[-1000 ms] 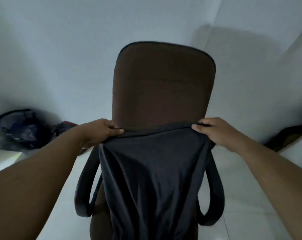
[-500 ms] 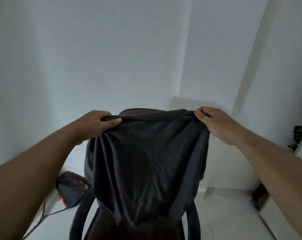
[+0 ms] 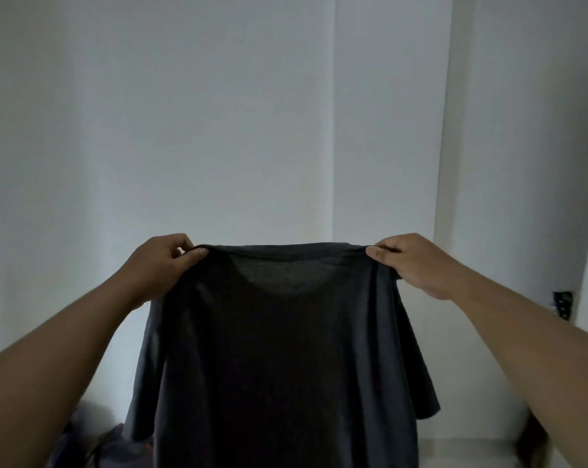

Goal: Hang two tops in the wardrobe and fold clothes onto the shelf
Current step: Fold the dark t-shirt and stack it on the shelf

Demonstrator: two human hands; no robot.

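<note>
A dark grey T-shirt (image 3: pixel 279 359) hangs spread out in front of me, its neckline up and its short sleeves drooping at both sides. My left hand (image 3: pixel 160 265) pinches its left shoulder and my right hand (image 3: pixel 417 261) pinches its right shoulder, both at about the same height with the top edge stretched between them. The shirt's lower part runs out of the bottom of the frame. No wardrobe, hanger or shelf shows.
White walls fill the view, with a corner (image 3: pixel 333 130) behind the shirt and a white vertical panel (image 3: pixel 454 146) to the right. A dark bag (image 3: pixel 117 444) lies on the floor at lower left. A small black fitting (image 3: pixel 562 304) sits at the right wall.
Both hands have lifted the T-shirt up off the brown chair and spread it wider. My view has tilted upward, so the chair is no longer visible.
</note>
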